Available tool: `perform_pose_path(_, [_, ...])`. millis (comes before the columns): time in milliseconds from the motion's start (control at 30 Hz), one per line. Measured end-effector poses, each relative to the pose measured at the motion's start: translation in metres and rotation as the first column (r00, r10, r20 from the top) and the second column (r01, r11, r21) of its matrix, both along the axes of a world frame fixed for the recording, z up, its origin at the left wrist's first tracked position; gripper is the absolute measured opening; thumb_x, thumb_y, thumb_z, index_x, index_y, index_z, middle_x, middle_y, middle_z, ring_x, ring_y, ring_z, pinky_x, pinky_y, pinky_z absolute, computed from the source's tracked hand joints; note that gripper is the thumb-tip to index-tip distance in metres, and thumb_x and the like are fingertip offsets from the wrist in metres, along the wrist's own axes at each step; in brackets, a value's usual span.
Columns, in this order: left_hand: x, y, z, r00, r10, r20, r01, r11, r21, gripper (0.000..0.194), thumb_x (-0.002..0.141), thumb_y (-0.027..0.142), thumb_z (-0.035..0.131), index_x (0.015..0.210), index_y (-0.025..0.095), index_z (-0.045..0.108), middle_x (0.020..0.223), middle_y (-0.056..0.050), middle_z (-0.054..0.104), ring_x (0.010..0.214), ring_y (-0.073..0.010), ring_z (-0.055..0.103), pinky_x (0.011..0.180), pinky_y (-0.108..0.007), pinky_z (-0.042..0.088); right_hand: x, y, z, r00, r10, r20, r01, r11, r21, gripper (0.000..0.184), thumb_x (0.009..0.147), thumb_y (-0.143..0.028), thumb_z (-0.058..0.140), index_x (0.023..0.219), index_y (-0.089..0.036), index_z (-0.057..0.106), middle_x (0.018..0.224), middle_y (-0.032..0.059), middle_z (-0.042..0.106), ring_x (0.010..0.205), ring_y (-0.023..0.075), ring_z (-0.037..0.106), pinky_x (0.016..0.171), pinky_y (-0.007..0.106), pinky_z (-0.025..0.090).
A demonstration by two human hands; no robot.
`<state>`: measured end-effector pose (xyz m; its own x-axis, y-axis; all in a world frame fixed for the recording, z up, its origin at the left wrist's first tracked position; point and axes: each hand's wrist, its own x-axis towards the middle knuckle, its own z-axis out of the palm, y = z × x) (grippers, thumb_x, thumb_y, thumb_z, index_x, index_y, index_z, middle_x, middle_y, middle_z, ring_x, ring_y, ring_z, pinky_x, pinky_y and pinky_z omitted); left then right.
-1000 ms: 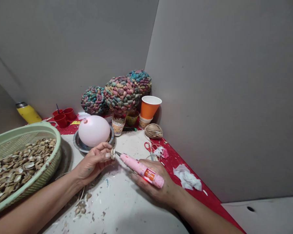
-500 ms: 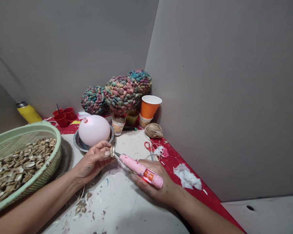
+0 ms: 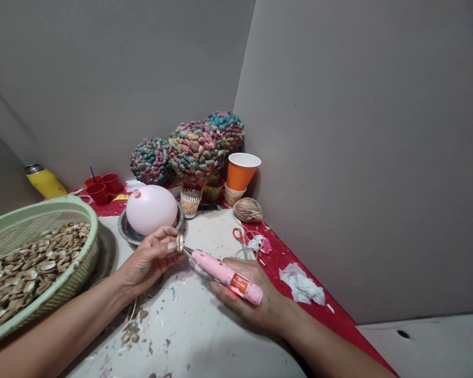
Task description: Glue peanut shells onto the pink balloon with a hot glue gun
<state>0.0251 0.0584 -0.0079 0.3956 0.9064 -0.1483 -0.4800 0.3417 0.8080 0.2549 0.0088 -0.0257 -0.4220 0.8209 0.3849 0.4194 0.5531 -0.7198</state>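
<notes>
My left hand point(image 3: 150, 260) pinches a small pale shell point(image 3: 180, 242) between thumb and fingertips. My right hand point(image 3: 252, 299) grips a pink glue gun point(image 3: 224, 274), and its metal tip touches the shell. Just behind the shell a pink balloon point(image 3: 151, 209) rests on a metal dish point(image 3: 128, 233). A green basket point(image 3: 35, 262) with several shells stands at the left, next to my left forearm.
At the back stand shell-covered coloured balls point(image 3: 197, 147), an orange cup point(image 3: 241, 172), red cups point(image 3: 102, 188), a yellow bottle point(image 3: 45, 182) and a twine ball point(image 3: 247, 210). Scissors point(image 3: 241, 241) and crumpled white paper point(image 3: 301, 286) lie on the red cloth. Grey walls close the corner.
The shell and the glue gun tip have shifted slightly left and up together; both hands keep their hold.
</notes>
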Motion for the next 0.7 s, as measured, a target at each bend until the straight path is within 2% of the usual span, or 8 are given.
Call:
perform_pose_path(367, [0.0006,-0.0009,0.0019,1.000,0.004,-0.012,-0.004,1.000,-0.013,0.031,0.068,0.016,0.087,0.090,0.015,0.065,0.077,0.002,0.066,0.067,-0.0094,0.062,0.071,-0.024,0.058,0.0004,-0.0013,0.0009,0.999,0.019,0.026,-0.019,1.000,0.006,0.036,0.094,-0.038,0.055,0.066,-0.023,0.038,0.060,-0.0038,0.042,0.052,0.0115,0.039,0.053,0.028,0.032])
perform_pose_path(700, [0.0011,0.0004,-0.0002,1.000,-0.012,0.001,0.012,1.000,0.001,0.029,0.071,0.015,0.085,0.092,0.015,0.065,0.078,0.002,0.067,0.066,-0.0080,0.061,0.064,-0.020,0.053,0.0012,-0.0037,0.0057,0.995,0.058,0.081,-0.061,0.997,0.038,0.031,0.097,-0.037,0.052,0.071,-0.020,0.048,0.064,-0.0008,0.048,0.056,0.0133,0.044,0.056,0.028,0.034])
